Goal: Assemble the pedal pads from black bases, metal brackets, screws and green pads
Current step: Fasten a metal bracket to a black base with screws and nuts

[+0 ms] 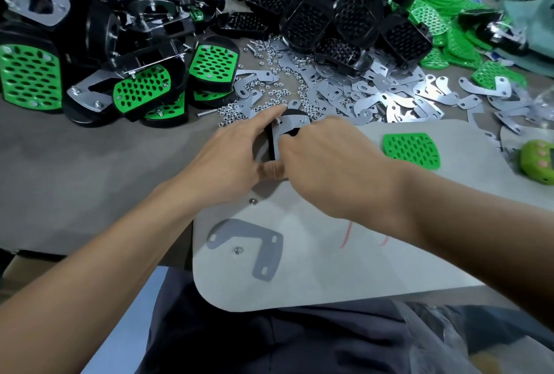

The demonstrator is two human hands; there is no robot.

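black base (273, 146): stands on edge at the far rim of the grey mat (329, 268), between both hands and mostly hidden by them.
metal bracket (292, 123): lies across the base's upper side; 2 small screw ends show near its far edge.
left hand (236, 149): grips the base, with the index finger straight along its far side toward the bracket and the thumb tucked under the near end; the other fingers are hidden.
right hand (323, 161): fingers are curled and bunched together, tips down on the bracket's near edge, pinching it. I cannot tell whether a nut sits between them.
step in hand: most likely fastening the bracket to the base.
doing it well: keep the left grip firm so the holes stay over the screws. Seat the bracket flat first. Start each nut straight with the fingertips and leave both loose until both have caught.
risk: a tilted bracket could cross-thread a nut or drop it.
loose nuts (269, 95): heaped just beyond the hands, within easy reach.
green pad (410, 150): lies flat on the mat to the right, apart from the hands, probably for a later step.
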